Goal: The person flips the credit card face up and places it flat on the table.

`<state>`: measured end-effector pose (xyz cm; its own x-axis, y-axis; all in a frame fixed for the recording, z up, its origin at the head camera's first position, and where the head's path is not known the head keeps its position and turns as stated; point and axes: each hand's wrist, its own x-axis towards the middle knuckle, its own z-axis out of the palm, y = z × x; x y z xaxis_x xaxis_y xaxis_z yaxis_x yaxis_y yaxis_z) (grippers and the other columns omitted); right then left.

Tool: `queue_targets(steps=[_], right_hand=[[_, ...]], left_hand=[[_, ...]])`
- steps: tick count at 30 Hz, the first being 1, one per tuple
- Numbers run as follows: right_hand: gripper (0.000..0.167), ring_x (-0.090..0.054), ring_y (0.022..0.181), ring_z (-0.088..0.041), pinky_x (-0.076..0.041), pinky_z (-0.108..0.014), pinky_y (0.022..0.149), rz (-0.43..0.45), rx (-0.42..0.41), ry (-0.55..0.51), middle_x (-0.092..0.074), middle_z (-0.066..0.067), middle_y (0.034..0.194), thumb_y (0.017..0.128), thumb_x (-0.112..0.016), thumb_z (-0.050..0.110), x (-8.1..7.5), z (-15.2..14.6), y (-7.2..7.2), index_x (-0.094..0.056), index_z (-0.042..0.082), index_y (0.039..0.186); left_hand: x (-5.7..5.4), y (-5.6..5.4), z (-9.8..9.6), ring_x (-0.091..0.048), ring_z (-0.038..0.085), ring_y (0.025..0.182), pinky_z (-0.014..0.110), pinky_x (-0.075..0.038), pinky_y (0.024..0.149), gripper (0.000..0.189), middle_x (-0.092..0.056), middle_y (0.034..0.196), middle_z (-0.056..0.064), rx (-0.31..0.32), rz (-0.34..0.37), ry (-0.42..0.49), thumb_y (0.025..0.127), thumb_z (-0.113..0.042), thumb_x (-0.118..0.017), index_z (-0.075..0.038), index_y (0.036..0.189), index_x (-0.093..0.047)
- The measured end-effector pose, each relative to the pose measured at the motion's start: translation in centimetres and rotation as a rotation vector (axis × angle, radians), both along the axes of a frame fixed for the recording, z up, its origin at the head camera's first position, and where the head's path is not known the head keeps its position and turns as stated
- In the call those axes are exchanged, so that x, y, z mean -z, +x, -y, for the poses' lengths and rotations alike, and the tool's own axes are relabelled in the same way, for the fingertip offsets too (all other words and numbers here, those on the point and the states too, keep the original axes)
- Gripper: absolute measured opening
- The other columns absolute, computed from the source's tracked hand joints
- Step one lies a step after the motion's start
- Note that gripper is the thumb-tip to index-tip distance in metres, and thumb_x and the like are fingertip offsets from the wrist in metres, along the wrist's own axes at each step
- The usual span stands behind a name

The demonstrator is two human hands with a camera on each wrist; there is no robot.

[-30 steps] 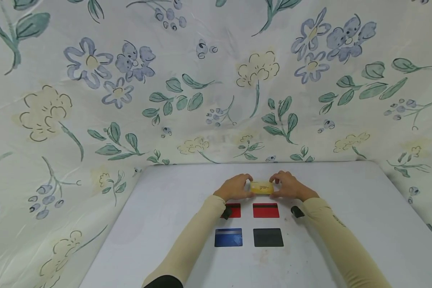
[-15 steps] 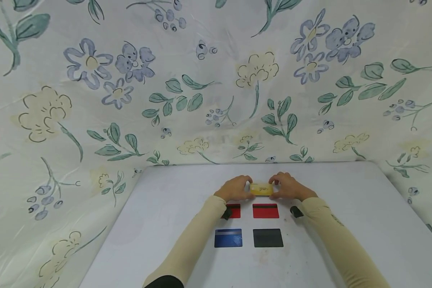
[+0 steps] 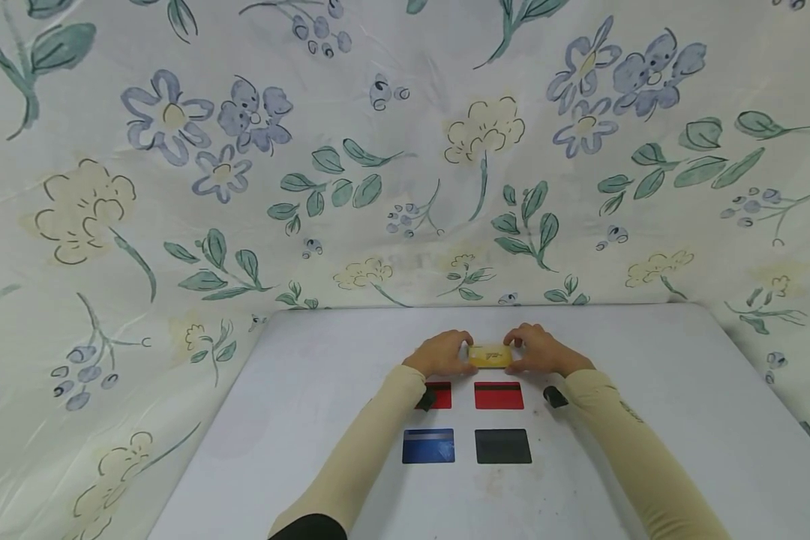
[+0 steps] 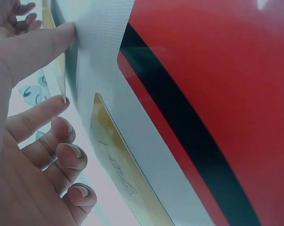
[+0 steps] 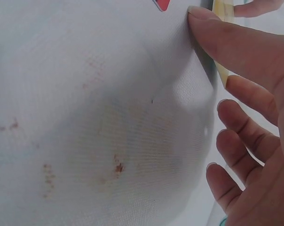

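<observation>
Both arms reach forward from the bottom edge of the head view, converging right of centre. Left hand (image 3: 440, 354) and right hand (image 3: 541, 350) face each other, knuckles up, one at each end of a yellow card (image 3: 490, 356). Each pinches its end between thumb and index finger; the remaining fingers curl loosely off the card, as both wrist views show. The card lies between the hands, just above the red cards, and appears nearly edge-on in the wrist views.

Surroundings: on the white table (image 3: 648, 345), below the hands, a left red card (image 3: 440, 393) and a right red card (image 3: 499, 395); beneath these, a blue card (image 3: 428, 446) at left and a dark grey card (image 3: 503, 446) at right. A second yellow card (image 4: 116, 162), with a handwriting-like mark, lies lower middle of the left wrist view. Floral cloth (image 3: 405, 172) fills the upper frame.

Obstructions: the left sleeve (image 3: 354, 450) and a black wrist piece (image 3: 425, 399) cover part of the left red card. The right sleeve (image 3: 641, 442) lies clear of all visible cards.
</observation>
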<state>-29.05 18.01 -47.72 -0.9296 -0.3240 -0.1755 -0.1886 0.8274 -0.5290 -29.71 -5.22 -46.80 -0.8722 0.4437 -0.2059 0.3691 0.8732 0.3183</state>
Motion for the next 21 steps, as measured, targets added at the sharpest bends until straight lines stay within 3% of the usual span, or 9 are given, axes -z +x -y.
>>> queue_targets(steps=[21], right_hand=[[0.050,-0.048,0.113,-0.028,-0.048,-0.048,0.103,0.022,-0.030,-0.028,-0.060,-0.011,0.118,0.084,-0.087,0.023,0.48,-0.39,-0.53,-0.066,0.008,0.127]], left_hand=[[-0.08,0.01,-0.07,-0.057,0.021,0.128,0.047,-0.046,0.115,0.058,-0.062,0.144,0.003,-0.039,0.062,-0.003,0.091,-0.043,-0.073,-0.020,0.142,-0.057]])
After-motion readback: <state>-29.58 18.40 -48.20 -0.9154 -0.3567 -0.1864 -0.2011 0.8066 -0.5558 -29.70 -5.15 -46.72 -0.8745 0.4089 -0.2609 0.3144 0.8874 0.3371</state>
